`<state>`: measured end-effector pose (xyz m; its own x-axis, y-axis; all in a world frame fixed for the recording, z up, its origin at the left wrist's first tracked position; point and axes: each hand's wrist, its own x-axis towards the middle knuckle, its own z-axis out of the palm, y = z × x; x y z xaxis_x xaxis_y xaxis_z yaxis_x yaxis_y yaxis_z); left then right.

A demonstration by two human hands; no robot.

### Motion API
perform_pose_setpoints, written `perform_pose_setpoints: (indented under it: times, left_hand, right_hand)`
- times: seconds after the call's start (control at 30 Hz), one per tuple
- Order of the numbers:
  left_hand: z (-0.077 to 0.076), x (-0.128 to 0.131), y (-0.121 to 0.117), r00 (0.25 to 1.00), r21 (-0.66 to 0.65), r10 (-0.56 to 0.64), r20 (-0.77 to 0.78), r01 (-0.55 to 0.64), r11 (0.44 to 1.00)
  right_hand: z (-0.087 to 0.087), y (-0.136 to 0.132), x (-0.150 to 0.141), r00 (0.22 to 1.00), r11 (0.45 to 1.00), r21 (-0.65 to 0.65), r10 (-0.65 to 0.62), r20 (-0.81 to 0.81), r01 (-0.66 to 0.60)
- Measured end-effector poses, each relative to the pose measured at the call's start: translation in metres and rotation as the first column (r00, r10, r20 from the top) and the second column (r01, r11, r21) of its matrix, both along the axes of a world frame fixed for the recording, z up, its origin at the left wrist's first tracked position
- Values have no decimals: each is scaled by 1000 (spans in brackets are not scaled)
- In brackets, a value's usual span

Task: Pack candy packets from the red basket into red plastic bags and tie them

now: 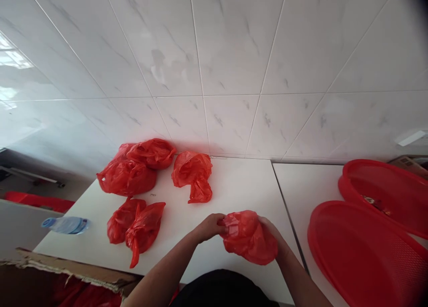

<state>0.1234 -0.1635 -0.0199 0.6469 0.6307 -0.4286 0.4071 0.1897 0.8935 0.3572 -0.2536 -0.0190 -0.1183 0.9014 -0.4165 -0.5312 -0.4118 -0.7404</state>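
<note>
A red plastic bag [249,240] is held up between both hands, just above the white table near its front. My left hand [211,227] pinches its left side with thumb and fingers. Behind the bag's right side is my right hand [274,234], closed around it, with most of its fingers hidden by the plastic. Something bulges inside the bag, but I cannot make out what. Nearest to the hands, a crumpled red bag [193,173] stands by the wall, and a pair of knotted red bags [144,226] lies to the left.
More filled red bags [129,175] rest at the back left. A clear bottle [67,225] lies at the table's left edge. Bottom left, a cardboard box [73,269] contains red plastic. On the right are red mesh baskets [364,253], one holding small items. A tiled wall [230,66] rises behind.
</note>
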Motion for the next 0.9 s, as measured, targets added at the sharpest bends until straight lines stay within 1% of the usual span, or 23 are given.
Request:
perform_pose_setpoints:
  times: [0.07, 0.13, 0.17, 0.2, 0.23, 0.3, 0.37, 0.43, 0.47, 0.5, 0.53, 0.57, 0.6, 0.63, 0.67, 0.7, 0.73, 0.77, 0.83, 0.9]
  left_hand:
    - [4, -6, 1, 986, -29, 167, 10, -167, 986]
    - [9, -14, 5, 935, -68, 353, 26, -351, 934]
    - [12, -18, 7, 908, -90, 418, 32, -414, 906]
    - [13, -22, 8, 890, -109, 454, 35, -448, 887]
    - [15, -26, 9, 884, -116, 467, 31, -461, 880]
    - [15, -29, 9, 883, -94, 468, 13, -465, 880]
    - [14, -29, 8, 879, -29, 476, -20, -476, 879]
    - [12, -28, 6, 870, 66, 492, -43, -489, 870]
    - [11, -29, 6, 879, 115, 475, -40, -469, 876]
    - [11, -30, 6, 905, 152, 423, -36, -413, 898]
    - [11, -32, 6, 942, 172, 333, -36, -323, 931]
    - [11, -35, 7, 975, 168, 219, -45, -209, 963]
    - [11, -37, 9, 992, 146, 106, -64, -96, 985]
    - [11, -38, 12, 996, 117, 19, -92, -8, 993]
    - [10, -39, 17, 991, 103, -19, -131, 32, 994]
    - [8, -38, 23, 982, 116, -8, -187, 30, 993]
    - [5, -36, 30, 964, 160, 35, -262, 8, 987]
    - [1, -34, 37, 930, 225, 91, -355, -9, 974]
    - [-10, -28, 52, 818, 342, 173, -548, 30, 939]
    - [-20, -24, 66, 715, 365, 182, -675, 110, 924]
  right_hand:
    - [-3, -2, 12, 999, 1000, -5, -29, 37, 29]
    - [-8, -6, 27, 990, 993, -41, -104, 97, 108]
    - [-10, -9, 34, 980, 985, -65, -148, 131, 158]
    - [-13, -11, 41, 968, 974, -91, -190, 164, 207]
    - [-15, -13, 46, 955, 962, -111, -227, 189, 251]
    - [-17, -16, 55, 926, 934, -129, -299, 230, 334]
    - [-18, -17, 59, 898, 909, -117, -363, 251, 400]
    - [-18, -16, 63, 883, 896, -97, -401, 246, 434]
    - [-18, -16, 65, 880, 893, -92, -407, 246, 440]
    - [-19, -17, 67, 876, 892, -88, -411, 253, 443]
    - [-21, -18, 69, 870, 890, -85, -412, 271, 448]
    - [-23, -20, 72, 862, 890, -81, -407, 301, 449]
    - [-26, -23, 74, 854, 894, -78, -391, 344, 441]
    - [-28, -26, 76, 843, 904, -75, -360, 400, 421]
    - [-31, -30, 77, 829, 918, -74, -314, 462, 389]
    - [-33, -34, 77, 814, 936, -78, -256, 521, 344]
    - [-35, -37, 77, 797, 951, -92, -193, 572, 297]
    - [-37, -41, 76, 781, 961, -112, -135, 609, 253]
    - [-41, -46, 72, 772, 968, -156, -53, 634, 195]
    - [-45, -51, 67, 784, 960, -214, -10, 621, 182]
